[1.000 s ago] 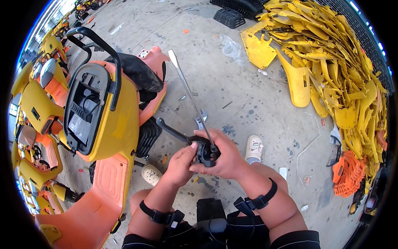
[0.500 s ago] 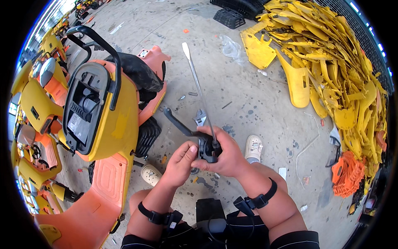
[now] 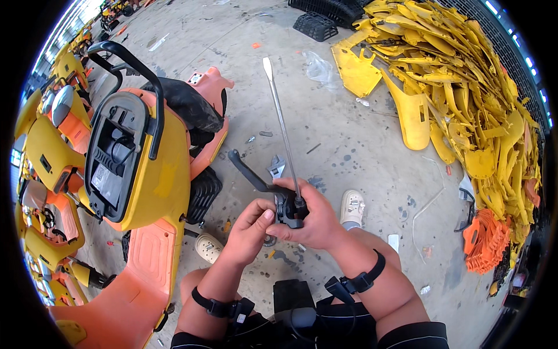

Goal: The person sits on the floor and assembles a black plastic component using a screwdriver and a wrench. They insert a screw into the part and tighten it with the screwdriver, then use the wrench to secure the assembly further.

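Observation:
A black brake lever assembly (image 3: 284, 208) is held between my two hands, its curved lever (image 3: 250, 173) pointing up and left. My right hand (image 3: 317, 218) wraps its right side and also grips a long screwdriver (image 3: 281, 119). The screwdriver's steel shaft leans slightly left, flat blade up and away from me; its lower end is mostly hidden at my right hand. My left hand (image 3: 250, 230) is closed against the assembly's left side, thumb on top; its fingertips are hidden. On the floor just beyond lies an adjustable wrench (image 3: 276, 167).
A yellow and orange scooter (image 3: 152, 189) with a black rear bar stands at my left, with more scooters behind. A large heap of yellow panels (image 3: 465, 87) rises on the right, beside stacked orange parts (image 3: 487, 241). Black crates (image 3: 315, 26) sit farther ahead.
The screwdriver's blade end has swung slightly right. Both hands stay on the brake lever assembly, and the whole view has shifted a little.

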Available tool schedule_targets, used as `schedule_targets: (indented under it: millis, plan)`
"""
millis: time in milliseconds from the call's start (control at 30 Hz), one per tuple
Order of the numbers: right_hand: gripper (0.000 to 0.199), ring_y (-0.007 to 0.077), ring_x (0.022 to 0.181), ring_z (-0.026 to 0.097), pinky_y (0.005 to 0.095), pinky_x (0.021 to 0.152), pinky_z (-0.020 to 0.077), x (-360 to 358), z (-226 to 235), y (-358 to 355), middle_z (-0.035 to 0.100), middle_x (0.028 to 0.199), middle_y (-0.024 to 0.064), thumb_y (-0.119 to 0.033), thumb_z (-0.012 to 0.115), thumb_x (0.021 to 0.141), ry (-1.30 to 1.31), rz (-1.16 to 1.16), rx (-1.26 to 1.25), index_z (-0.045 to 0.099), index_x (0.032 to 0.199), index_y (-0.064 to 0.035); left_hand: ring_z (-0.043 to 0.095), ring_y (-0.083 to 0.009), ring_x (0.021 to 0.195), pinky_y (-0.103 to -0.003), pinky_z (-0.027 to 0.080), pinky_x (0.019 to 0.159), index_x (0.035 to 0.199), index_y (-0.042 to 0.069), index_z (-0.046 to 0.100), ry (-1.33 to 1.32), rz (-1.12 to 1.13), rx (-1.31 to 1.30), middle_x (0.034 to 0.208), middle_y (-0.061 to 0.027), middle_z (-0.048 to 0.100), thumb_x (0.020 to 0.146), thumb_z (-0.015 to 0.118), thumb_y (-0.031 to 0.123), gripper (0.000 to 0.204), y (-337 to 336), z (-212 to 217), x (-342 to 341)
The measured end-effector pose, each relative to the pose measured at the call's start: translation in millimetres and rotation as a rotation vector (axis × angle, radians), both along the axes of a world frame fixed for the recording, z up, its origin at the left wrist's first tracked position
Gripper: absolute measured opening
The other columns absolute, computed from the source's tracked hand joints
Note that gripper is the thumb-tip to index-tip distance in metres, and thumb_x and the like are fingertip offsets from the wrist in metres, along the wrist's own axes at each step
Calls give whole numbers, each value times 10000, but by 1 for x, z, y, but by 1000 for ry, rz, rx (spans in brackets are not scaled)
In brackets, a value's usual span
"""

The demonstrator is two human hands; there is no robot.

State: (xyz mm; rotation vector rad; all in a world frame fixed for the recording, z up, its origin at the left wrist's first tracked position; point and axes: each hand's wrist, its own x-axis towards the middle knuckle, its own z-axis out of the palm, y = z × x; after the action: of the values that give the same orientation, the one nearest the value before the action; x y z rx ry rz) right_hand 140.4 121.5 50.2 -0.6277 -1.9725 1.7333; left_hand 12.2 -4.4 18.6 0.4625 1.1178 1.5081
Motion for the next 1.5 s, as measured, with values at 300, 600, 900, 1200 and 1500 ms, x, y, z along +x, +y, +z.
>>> schedule_targets:
  millis: [300, 600, 900, 1200, 1500]
  plan:
    - [849, 221, 1101, 618, 351, 978, 477, -1, -4, -2, 638, 1186, 100, -407, 931, 638, -9, 4, 144, 563, 1318, -56, 582, -97, 941, -247, 479, 803, 1154, 14, 589, -100, -15, -45, 1045, -35, 636, 1069, 457, 323, 346, -2, 5, 0]
    - [770, 200, 1069, 617, 349, 948, 487, -5, 0, -4, 636, 1159, 106, -369, 923, 664, -77, -14, 243, 573, 1268, -41, 416, -69, 651, -233, 342, 579, 890, 86, 577, -58, -86, -134, 723, 38, 458, 1054, 488, 392, 358, 0, -6, -11]
    - [706, 171, 1093, 601, 334, 957, 495, -10, -20, -8, 622, 1192, 110, -315, 851, 792, -18, 1, -18, 500, 1315, 3, 503, -76, 753, -236, 443, 670, 1142, 67, 589, -97, -5, -13, 868, 26, 539, 1033, 561, 288, 248, -4, -19, -14]
    - [679, 162, 1090, 598, 325, 956, 496, -15, -17, -13, 616, 1191, 104, -301, 831, 819, -13, -40, -154, 491, 1320, 5, 495, -62, 743, -226, 448, 629, 1122, 76, 592, 127, -36, -20, 841, 30, 534, 1042, 540, 312, 255, -5, -26, -15]
    - [708, 180, 1104, 587, 333, 964, 478, -14, -9, -12, 606, 1201, 111, -309, 865, 774, -57, -9, 36, 519, 1312, -5, 485, -86, 649, -259, 426, 578, 955, 68, 582, -115, -7, -163, 744, 12, 521, 1067, 441, 396, 374, 0, -19, -10]
